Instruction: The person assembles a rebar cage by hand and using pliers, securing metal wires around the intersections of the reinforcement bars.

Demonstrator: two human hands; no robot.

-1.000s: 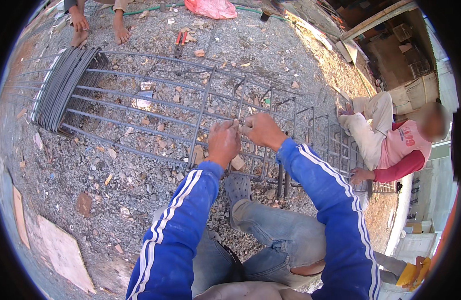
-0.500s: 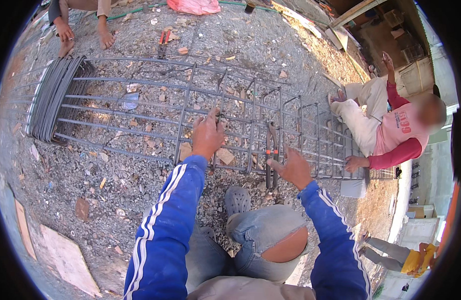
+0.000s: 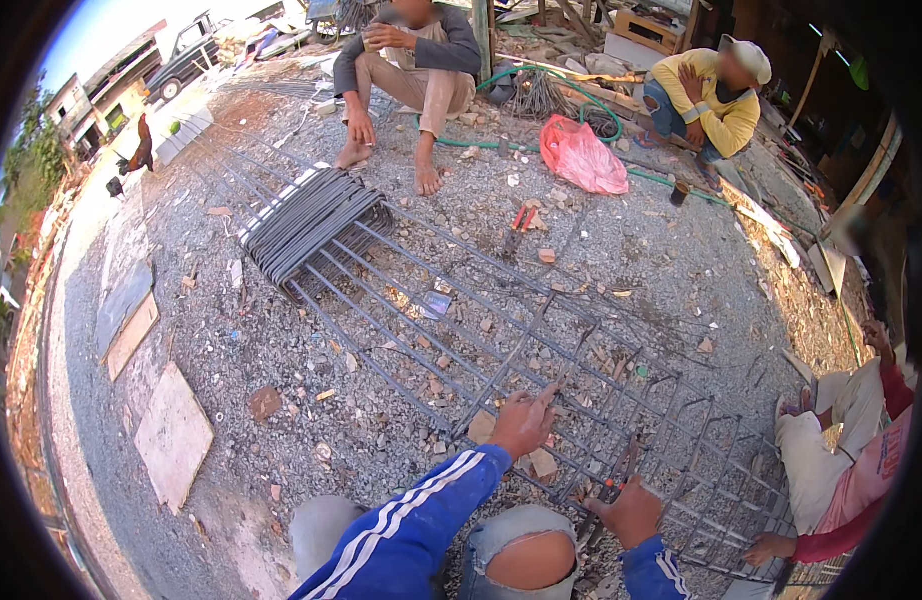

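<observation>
A long rebar cage (image 3: pixel 541 372) of grey bars and square stirrups lies on the gravel before me. My left hand (image 3: pixel 524 425) reaches over its near bars with the index finger stretched out at a stirrup crossing; I see nothing held in it. To the right, my right hand (image 3: pixel 631 512) is closed around the red-and-black handles of a pair of pincers (image 3: pixel 621 472), whose jaws point away from me over the cage. Part of the handles is hidden by the fingers. Bundled stirrups (image 3: pixel 316 225) are stacked round the cage's far left end.
Another red-handled tool (image 3: pixel 522 220) lies beyond the cage, near a pink plastic bag (image 3: pixel 581 155) and a green hose (image 3: pixel 651 178). Two people sit or crouch behind; a third person's hand (image 3: pixel 771 548) touches the cage at right. Flat boards (image 3: pixel 174 437) lie at left.
My view has swung left and up, bringing in the seated people and street. My right hand has closed on the pincers that lay on the cage. My left hand stays over the bars.
</observation>
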